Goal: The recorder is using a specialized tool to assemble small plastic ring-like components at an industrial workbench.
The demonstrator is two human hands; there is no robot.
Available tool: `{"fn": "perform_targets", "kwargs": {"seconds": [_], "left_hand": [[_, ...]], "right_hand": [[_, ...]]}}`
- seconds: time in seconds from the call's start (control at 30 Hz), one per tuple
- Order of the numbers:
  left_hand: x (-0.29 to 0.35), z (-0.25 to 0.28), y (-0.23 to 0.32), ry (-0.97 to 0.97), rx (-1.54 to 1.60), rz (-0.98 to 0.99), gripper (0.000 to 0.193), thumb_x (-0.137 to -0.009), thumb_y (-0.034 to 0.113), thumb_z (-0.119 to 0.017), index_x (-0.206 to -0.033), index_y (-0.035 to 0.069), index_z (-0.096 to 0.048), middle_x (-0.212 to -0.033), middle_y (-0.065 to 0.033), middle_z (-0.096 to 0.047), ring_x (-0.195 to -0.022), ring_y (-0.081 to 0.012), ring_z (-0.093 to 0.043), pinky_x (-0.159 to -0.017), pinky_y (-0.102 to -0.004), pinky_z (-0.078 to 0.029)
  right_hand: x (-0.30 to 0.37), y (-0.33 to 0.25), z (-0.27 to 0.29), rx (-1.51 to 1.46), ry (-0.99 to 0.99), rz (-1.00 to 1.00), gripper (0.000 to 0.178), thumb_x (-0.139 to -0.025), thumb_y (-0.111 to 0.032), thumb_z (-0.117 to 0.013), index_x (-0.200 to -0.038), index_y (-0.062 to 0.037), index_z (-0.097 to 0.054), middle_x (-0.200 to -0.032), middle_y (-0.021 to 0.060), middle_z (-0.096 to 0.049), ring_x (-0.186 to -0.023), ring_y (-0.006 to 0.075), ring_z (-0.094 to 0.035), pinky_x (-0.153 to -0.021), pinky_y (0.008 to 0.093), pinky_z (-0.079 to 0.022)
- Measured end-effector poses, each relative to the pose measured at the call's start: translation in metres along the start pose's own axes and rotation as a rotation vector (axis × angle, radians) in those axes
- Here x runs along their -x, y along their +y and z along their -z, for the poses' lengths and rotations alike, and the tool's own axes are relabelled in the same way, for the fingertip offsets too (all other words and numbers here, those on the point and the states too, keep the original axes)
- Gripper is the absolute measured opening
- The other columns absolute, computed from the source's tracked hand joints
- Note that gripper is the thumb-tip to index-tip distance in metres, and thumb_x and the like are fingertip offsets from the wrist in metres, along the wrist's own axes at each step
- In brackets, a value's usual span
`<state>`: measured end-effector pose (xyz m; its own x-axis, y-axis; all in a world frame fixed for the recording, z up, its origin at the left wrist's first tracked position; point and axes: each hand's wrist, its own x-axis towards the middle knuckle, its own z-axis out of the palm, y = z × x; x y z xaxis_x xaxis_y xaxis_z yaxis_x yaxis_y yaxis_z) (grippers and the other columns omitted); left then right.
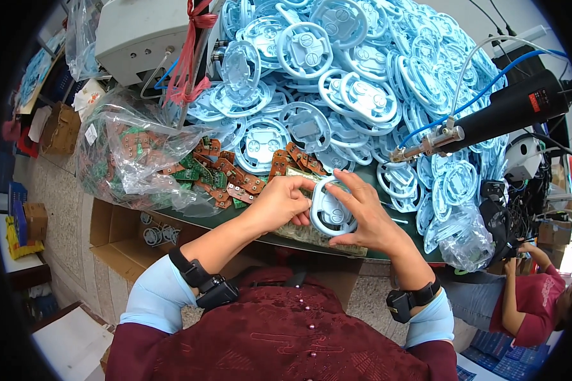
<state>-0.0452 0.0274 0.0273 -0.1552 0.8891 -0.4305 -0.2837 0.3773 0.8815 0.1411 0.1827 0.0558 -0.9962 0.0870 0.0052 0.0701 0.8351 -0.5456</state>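
Note:
A light blue plastic steering-wheel-shaped housing [332,211] is held up over the near edge of the table, its recessed side facing me. My right hand [370,213] grips it, thumb at the lower rim and fingers over the top right. My left hand [279,202] is closed in a pinch at the housing's left rim; whatever lies between its fingertips is too small or hidden to make out. Below the hands is a pale, worn work pad [299,235]. Just beyond my left hand lie several brown and green circuit boards [222,174].
A large heap of matching blue housings [362,57] covers the table's back. A black air-fed driver [508,114] reaches in from the right. Left are a clear bag of boards [140,149] and a grey metal box [136,38]. A cardboard box [117,238] sits below; another person [534,295] is at right.

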Motion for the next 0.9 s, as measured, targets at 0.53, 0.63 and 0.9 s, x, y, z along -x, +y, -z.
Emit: {"fn": "perform_targets", "kwargs": {"seconds": [0.53,0.63,0.9], "left_hand": [[-0.01,0.007,0.0,-0.15,0.007,0.087,0.039,-0.096,0.011,-0.061,-0.131,-0.002,-0.049,-0.085,-0.0106,-0.071,-0.067,-0.0153,-0.07,-0.057,-0.0245,-0.056],[-0.011,0.006,0.0,-0.189,0.002,0.094,0.04,-0.097,0.013,-0.062,-0.131,-0.001,-0.045,-0.085,-0.0111,-0.07,-0.066,-0.0164,-0.071,-0.056,-0.0243,-0.056],[-0.012,0.0,0.003,-0.137,-0.067,0.095,0.035,-0.096,0.012,-0.061,-0.125,0.001,-0.046,-0.085,-0.0107,-0.07,-0.063,-0.0167,-0.07,-0.053,-0.0254,-0.055]], "right_hand": [[0.004,0.002,-0.024,0.222,0.017,-0.003,0.097,-0.065,-0.05,-0.084,-0.147,-0.0181,-0.043,-0.159,0.0166,-0.027,-0.144,0.0397,-0.029,-0.107,0.0608,-0.032],[0.006,0.004,-0.032,0.249,0.099,0.026,0.097,-0.066,-0.053,-0.083,-0.147,-0.0176,-0.043,-0.158,0.0172,-0.029,-0.142,0.0408,-0.031,-0.106,0.0606,-0.033],[0.01,0.003,-0.031,0.066,0.261,-0.039,0.106,-0.064,-0.057,-0.084,-0.147,-0.0068,-0.04,-0.156,0.017,-0.033,-0.141,0.0391,-0.034,-0.111,0.0528,-0.031]]}}
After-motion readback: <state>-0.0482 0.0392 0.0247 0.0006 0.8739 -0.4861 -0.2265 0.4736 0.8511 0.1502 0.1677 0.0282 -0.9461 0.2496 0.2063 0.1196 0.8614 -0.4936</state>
